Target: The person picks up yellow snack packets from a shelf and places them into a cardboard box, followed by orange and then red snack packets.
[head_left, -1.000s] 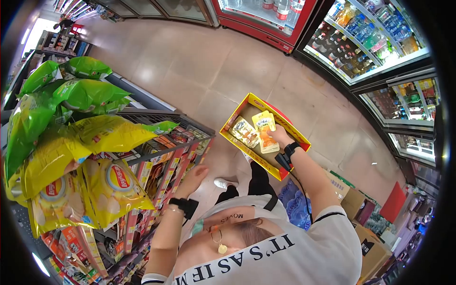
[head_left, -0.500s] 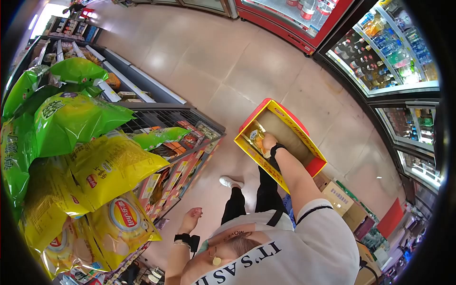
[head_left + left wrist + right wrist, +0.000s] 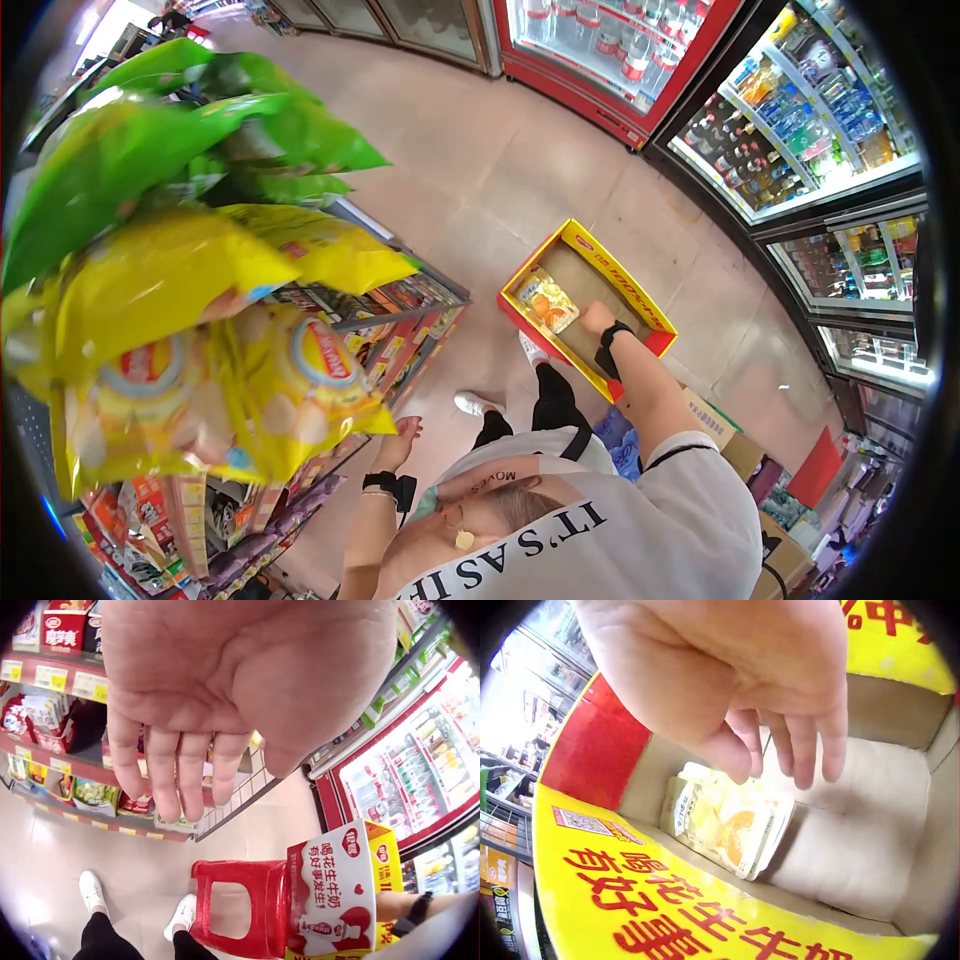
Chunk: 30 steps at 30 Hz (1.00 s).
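Note:
My right hand (image 3: 598, 319) is inside a yellow and red cardboard box (image 3: 592, 825), its fingers loosely bent and holding nothing. In the right wrist view that hand (image 3: 750, 682) hangs over the box floor, the thumb above a small stack of flat yellow and white snack packets (image 3: 731, 825). These packets lie against the box's left end in the head view. My left hand (image 3: 402, 440) is empty, held beside the shelf rack. Seen from the left wrist, the left palm (image 3: 240, 682) faces the camera with its fingers extended.
The box rests on a red plastic stool (image 3: 247, 877). Yellow chip bags (image 3: 150, 370) and green bags (image 3: 190, 140) bulge over the shelf rack (image 3: 400, 330) on the left. Drink fridges (image 3: 620, 70) line the far and right sides. Cardboard cartons (image 3: 720, 430) stand at the right.
My right hand lowered a yellow packet onto the other at the box's left end, let go and moved right. My left hand has drawn back toward my body. The chip bags appear nearer.

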Motion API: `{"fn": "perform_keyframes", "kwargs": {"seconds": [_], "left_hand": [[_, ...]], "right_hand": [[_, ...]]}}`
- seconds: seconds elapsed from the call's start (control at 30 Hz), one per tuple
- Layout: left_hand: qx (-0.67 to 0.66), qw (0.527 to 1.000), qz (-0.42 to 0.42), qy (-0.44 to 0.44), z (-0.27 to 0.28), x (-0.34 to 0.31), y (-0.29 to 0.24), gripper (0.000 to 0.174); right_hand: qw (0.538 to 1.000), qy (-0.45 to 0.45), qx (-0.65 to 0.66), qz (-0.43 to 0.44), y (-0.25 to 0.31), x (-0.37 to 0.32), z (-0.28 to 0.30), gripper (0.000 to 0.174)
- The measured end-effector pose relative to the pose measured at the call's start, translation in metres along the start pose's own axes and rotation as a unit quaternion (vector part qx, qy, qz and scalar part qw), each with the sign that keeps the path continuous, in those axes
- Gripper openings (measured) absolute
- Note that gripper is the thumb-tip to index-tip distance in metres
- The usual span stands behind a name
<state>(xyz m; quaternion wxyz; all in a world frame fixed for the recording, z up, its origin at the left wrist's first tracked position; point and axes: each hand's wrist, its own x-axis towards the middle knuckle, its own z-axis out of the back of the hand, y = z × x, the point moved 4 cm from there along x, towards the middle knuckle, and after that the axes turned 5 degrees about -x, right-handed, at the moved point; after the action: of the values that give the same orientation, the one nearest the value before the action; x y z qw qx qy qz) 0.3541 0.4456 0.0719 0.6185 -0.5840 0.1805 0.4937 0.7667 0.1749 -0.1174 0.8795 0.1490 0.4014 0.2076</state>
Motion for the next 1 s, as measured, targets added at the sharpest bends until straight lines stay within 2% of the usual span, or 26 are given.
{"fn": "perform_keyframes", "kwargs": {"seconds": [0.03,0.13,0.2,0.23,0.27,0.3,0.33,0.37,0.4,0.43,0.47,0.53,0.67,0.73,0.77,0.83,0.87,0.93,0.97,1.0], "left_hand": [[0.007,1.000,-0.026,-0.006,0.007,0.004,-0.004,0.043],[-0.029,0.995,-0.089,-0.038,0.034,0.016,-0.001,0.044],[-0.046,0.992,-0.112,-0.030,0.043,0.010,-0.022,0.042],[-0.007,0.993,-0.107,-0.057,0.047,-0.007,-0.043,0.042],[-0.026,0.989,-0.117,-0.091,0.055,-0.018,-0.056,0.042],[-0.017,0.978,-0.185,-0.097,0.061,-0.028,-0.070,0.040],[-0.003,0.963,-0.250,-0.103,0.066,-0.039,-0.083,0.039],[-0.017,0.957,-0.257,-0.131,0.072,-0.050,-0.092,0.039],[-0.065,0.948,-0.286,-0.124,0.075,-0.062,-0.103,0.038],[-0.109,0.936,-0.316,-0.113,0.078,-0.075,-0.113,0.036],[-0.117,0.930,-0.324,-0.128,0.083,-0.093,-0.124,0.036],[-0.174,0.917,-0.345,-0.097,0.087,-0.125,-0.142,0.033],[-0.133,0.901,-0.403,-0.090,0.102,-0.165,-0.149,0.032],[-0.123,0.887,-0.429,-0.117,0.110,-0.196,-0.157,0.029],[-0.126,0.879,-0.439,-0.137,0.115,-0.210,-0.158,0.027],[-0.155,0.850,-0.471,-0.180,0.123,-0.235,-0.159,0.022],[-0.153,0.848,-0.474,-0.180,0.126,-0.243,-0.158,0.022],[-0.141,0.808,-0.525,-0.228,0.137,-0.264,-0.156,0.020],[-0.124,0.794,-0.545,-0.240,0.141,-0.281,-0.161,0.018],[-0.126,0.791,-0.548,-0.241,0.146,-0.290,-0.165,0.018]], "right_hand": [[0.998,-0.006,-0.062,0.024,0.001,-0.007,0.005,0.025],[0.998,-0.055,0.004,0.031,0.015,-0.049,0.029,0.030],[0.998,-0.057,0.019,0.033,0.028,-0.067,0.036,0.026],[0.998,-0.037,0.046,0.029,0.028,-0.067,0.032,0.021],[0.997,-0.033,0.049,0.048,0.031,-0.067,0.030,0.018],[0.991,-0.085,0.005,0.105,0.043,-0.068,0.034,0.017],[0.993,-0.033,0.061,0.100,0.058,-0.075,0.037,0.013],[0.981,-0.064,0.102,0.154,0.071,-0.078,0.036,0.011],[0.981,-0.077,0.067,0.166,0.081,-0.075,0.034,0.011],[0.977,-0.083,0.062,0.187,0.100,-0.081,0.036,0.013],[0.984,-0.050,0.057,0.159,0.137,-0.106,0.049,0.016],[0.973,-0.047,0.050,0.223,0.189,-0.131,0.053,0.019],[0.954,-0.019,0.026,0.300,0.277,-0.173,0.057,0.020],[0.927,0.055,0.058,0.366,0.323,-0.200,0.060,0.021],[0.926,0.052,0.056,0.369,0.343,-0.213,0.065,0.021],[0.880,0.145,0.050,0.450,0.386,-0.247,0.071,0.022],[0.879,0.141,0.050,0.452,0.405,-0.262,0.079,0.022],[0.827,0.217,0.064,0.515,0.442,-0.303,0.095,0.026],[0.827,0.214,0.062,0.516,0.459,-0.321,0.107,0.026],[0.812,0.179,0.049,0.554,0.477,-0.341,0.124,0.028]]}}
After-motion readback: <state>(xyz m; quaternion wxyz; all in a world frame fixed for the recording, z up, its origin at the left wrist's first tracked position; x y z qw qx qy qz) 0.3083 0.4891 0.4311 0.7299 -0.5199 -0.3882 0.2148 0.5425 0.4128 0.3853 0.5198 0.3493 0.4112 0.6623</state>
